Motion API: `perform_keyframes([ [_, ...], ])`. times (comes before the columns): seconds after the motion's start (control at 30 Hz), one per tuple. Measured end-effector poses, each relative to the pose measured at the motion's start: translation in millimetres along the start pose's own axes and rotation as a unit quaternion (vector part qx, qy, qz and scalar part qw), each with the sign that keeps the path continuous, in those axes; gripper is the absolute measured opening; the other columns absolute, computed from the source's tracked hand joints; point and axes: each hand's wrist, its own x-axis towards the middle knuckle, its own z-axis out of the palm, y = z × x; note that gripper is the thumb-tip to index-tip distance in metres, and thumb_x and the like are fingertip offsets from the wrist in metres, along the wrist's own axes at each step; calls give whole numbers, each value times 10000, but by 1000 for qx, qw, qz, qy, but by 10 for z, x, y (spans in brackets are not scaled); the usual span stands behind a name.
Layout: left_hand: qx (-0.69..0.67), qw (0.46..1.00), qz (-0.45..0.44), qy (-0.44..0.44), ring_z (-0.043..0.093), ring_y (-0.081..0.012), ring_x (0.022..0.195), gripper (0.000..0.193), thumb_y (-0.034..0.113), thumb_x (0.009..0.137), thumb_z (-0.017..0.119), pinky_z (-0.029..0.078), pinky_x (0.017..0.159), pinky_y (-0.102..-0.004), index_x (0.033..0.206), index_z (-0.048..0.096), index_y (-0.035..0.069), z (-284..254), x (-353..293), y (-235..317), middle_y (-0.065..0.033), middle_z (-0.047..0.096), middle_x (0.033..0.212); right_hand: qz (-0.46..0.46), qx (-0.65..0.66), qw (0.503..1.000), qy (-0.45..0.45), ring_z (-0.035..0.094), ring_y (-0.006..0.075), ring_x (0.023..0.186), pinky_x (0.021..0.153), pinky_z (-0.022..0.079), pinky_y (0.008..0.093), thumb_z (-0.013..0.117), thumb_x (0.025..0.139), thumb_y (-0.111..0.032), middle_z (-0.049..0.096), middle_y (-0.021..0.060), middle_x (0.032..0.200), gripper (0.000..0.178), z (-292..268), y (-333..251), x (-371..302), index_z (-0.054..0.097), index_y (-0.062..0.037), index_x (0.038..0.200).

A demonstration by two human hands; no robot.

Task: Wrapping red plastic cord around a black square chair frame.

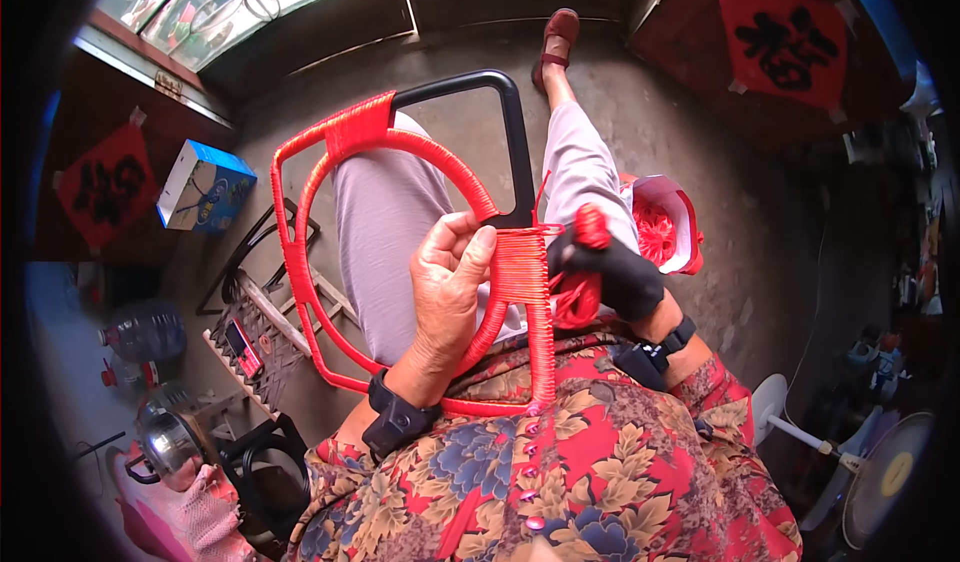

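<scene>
Across my lap lies a rounded square metal frame (516,122) with a ring inside it. Tight red cord (521,270) wraps most of it, while the far right corner is bare black tube. My left hand (447,287) pinches the wrapping at its far edge, where the bare part starts, thumb on top. In a black glove, my right hand (628,280) is closed round a bundle of red cord (591,226), just right of the frame. A thin strand runs up beside the bare tube. The gloved fingertips are partly hidden by the cord.
A white-lined bag (686,202) of loose red cord stands by my right leg. To the left are a blue and white carton (206,188), a low woven stool (250,347) with a phone (243,349) on it, and a metal kettle (170,442). A fan (888,477) stands at right.
</scene>
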Motion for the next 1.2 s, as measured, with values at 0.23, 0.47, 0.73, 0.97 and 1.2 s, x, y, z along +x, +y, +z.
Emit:
perform_keyframes([
  [0.23,-21,1000,12,-7,649,-89,833,196,97,943,580,551,714,-215,1096,530,-14,-25,-13,-7,-67,655,963,-12,106,994,-7,590,180,684,665,480,278,426,1002,-319,590,83,715,342,95,-248,-84,538,4,1012],
  [0.47,-22,1000,11,-12,657,-95,820,201,100,945,575,558,702,-221,1100,523,-17,-32,-1,-36,-77,657,950,-23,156,983,97,606,273,953,836,486,329,510,955,-278,617,168,1149,319,-19,-91,-169,542,-3,1113],
  [0.73,-59,994,-60,-68,670,-159,834,252,150,951,565,572,728,-292,1136,512,-14,-14,0,-7,-107,655,967,-196,228,946,119,512,193,826,803,434,318,546,934,-201,490,48,813,155,-263,-36,-323,504,-70,1006],
  [0.97,-76,976,-144,-143,676,-238,877,362,190,926,600,576,759,-376,1204,484,-11,34,-34,91,-134,649,967,-134,215,958,133,388,112,598,551,337,266,545,936,-180,354,-27,640,158,-111,-98,-117,457,-117,820],
  [1.2,-39,994,-59,-89,639,-169,924,503,114,920,601,511,841,-266,1332,346,-21,28,-73,67,-125,631,1026,-55,-301,883,357,630,184,864,743,505,319,645,876,-252,659,108,970,316,-700,-353,-72,569,-2,1055],
])
